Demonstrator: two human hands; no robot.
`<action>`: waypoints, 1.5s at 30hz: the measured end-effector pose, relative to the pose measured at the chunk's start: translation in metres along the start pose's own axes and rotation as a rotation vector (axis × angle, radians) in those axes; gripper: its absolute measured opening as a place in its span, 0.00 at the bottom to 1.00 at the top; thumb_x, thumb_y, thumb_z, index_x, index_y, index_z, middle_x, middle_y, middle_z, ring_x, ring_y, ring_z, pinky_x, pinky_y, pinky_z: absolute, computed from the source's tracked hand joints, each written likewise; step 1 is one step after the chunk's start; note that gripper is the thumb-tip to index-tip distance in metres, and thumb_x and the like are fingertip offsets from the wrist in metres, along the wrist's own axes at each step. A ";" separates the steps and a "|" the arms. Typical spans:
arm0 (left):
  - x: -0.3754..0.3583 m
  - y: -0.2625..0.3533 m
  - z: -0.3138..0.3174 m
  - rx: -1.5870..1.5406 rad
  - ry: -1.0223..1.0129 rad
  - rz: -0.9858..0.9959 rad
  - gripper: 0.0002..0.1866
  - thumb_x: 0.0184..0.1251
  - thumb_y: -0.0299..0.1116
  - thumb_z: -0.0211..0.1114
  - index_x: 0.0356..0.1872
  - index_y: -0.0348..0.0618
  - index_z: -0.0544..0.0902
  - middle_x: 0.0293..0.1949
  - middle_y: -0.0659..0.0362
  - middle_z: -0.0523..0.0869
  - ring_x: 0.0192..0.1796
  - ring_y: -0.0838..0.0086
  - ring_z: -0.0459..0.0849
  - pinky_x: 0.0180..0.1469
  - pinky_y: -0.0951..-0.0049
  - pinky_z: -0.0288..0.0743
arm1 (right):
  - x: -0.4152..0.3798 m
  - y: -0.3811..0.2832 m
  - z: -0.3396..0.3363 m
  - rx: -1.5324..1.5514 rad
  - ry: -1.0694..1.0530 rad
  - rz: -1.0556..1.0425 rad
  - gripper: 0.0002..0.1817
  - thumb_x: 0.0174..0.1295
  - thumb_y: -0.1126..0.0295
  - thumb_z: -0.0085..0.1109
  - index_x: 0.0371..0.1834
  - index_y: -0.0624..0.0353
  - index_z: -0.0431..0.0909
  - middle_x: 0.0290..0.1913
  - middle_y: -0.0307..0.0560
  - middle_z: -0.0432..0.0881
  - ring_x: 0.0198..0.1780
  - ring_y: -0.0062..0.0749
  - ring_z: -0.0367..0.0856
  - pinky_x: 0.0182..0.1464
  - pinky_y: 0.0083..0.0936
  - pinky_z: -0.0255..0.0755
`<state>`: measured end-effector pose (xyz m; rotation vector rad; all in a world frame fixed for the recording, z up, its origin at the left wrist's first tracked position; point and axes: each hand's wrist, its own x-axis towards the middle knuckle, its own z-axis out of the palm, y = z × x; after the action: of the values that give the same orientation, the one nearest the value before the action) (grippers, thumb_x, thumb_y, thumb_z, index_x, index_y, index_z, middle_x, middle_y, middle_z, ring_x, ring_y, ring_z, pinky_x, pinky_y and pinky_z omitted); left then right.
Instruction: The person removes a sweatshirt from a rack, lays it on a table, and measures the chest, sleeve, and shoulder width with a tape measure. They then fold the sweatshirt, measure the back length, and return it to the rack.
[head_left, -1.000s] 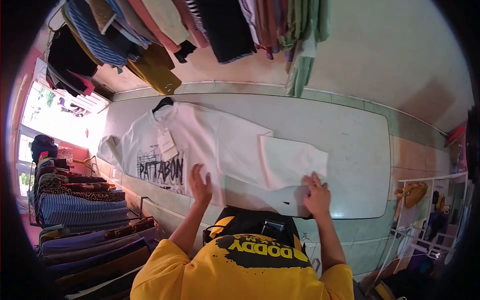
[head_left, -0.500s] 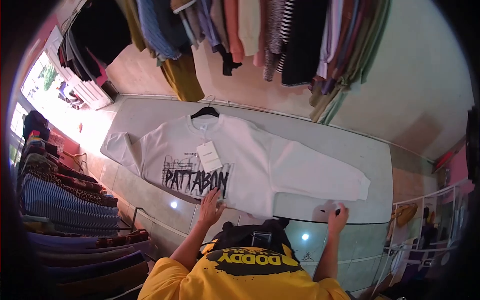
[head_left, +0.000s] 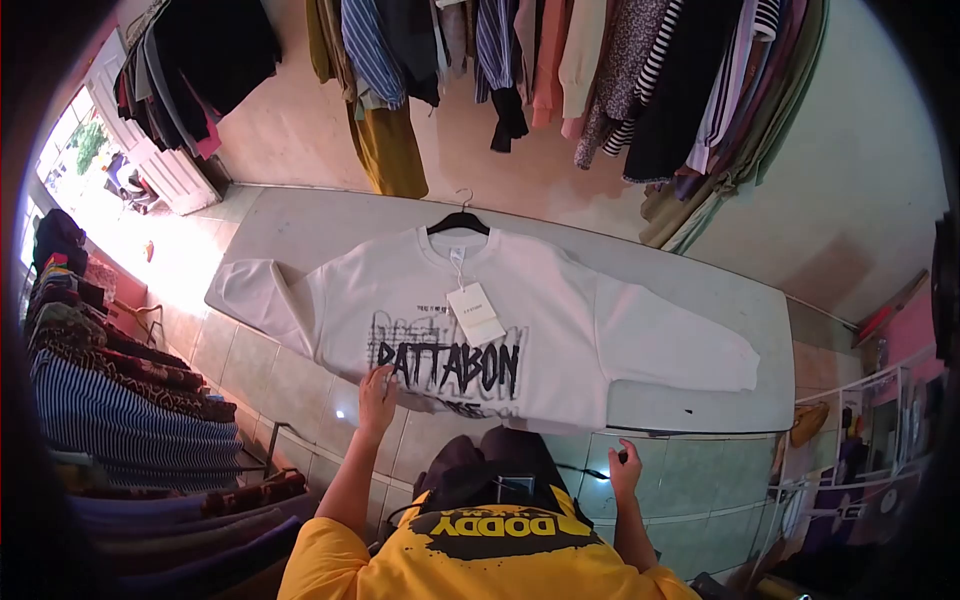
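A white long-sleeved sweatshirt with black lettering lies spread on the grey tabletop, its lower edge toward me. A black hanger sits in its neck, and a pale paper tag hangs over its chest. My left hand is closed at the lower left edge of the sweatshirt, fingertips on the fabric beside the lettering. Off the table's near edge, my right hand has curled fingers around something small and dark that I cannot make out. A small black object lies on the tabletop near the right sleeve.
Clothes hang along the far wall. Folded and hanging garments fill the left side, near a metal rack bar. A white wire rack stands at the right. An open door is at the far left.
My left hand has moved left from the lettering to the sweatshirt's edge, its fingers now bent. My right hand has drawn back off the table, leftward and toward me. The view has shifted.
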<state>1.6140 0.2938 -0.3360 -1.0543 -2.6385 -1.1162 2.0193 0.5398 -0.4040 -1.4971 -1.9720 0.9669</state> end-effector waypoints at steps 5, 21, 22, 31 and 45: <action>0.048 0.001 0.037 -0.024 -0.009 0.028 0.11 0.50 0.28 0.59 0.38 0.43 0.75 0.39 0.52 0.77 0.44 0.57 0.74 0.47 0.62 0.66 | 0.009 0.004 0.035 0.245 -0.161 0.305 0.30 0.47 0.67 0.64 0.54 0.63 0.66 0.20 0.39 0.72 0.22 0.25 0.69 0.30 0.23 0.67; 0.209 -0.047 0.052 0.269 -0.036 0.165 0.11 0.53 0.32 0.58 0.38 0.46 0.76 0.43 0.54 0.75 0.48 0.59 0.72 0.51 0.61 0.63 | 0.014 0.018 0.096 0.370 -0.264 0.595 0.09 0.53 0.65 0.58 0.28 0.60 0.73 0.16 0.36 0.68 0.14 0.19 0.63 0.15 0.20 0.54; 0.223 -0.056 0.060 0.256 -0.044 0.168 0.11 0.53 0.32 0.58 0.38 0.46 0.76 0.43 0.54 0.75 0.48 0.59 0.72 0.51 0.61 0.63 | 0.010 0.018 0.095 0.365 -0.251 0.600 0.09 0.53 0.65 0.58 0.28 0.60 0.73 0.16 0.36 0.68 0.14 0.19 0.63 0.15 0.20 0.54; 0.337 -0.075 0.072 0.361 -0.810 -0.161 0.22 0.37 0.41 0.66 0.38 0.44 0.77 0.38 0.53 0.78 0.43 0.61 0.77 0.48 0.66 0.71 | -0.035 0.013 0.063 0.398 0.033 0.858 0.15 0.55 0.56 0.54 0.33 0.58 0.71 0.24 0.40 0.68 0.17 0.22 0.66 0.14 0.21 0.59; 0.300 -0.102 0.068 -0.391 -0.954 -0.548 0.25 0.41 0.36 0.69 0.45 0.39 0.78 0.38 0.55 0.82 0.40 0.70 0.80 0.43 0.71 0.72 | 0.006 0.014 0.033 0.015 0.507 0.691 0.16 0.55 0.61 0.54 0.27 0.67 0.73 0.21 0.45 0.71 0.24 0.30 0.68 0.26 0.28 0.61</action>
<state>1.3346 0.4573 -0.3484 -1.1628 -3.7328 -1.5671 2.0017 0.5395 -0.4361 -2.2082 -1.1011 0.7298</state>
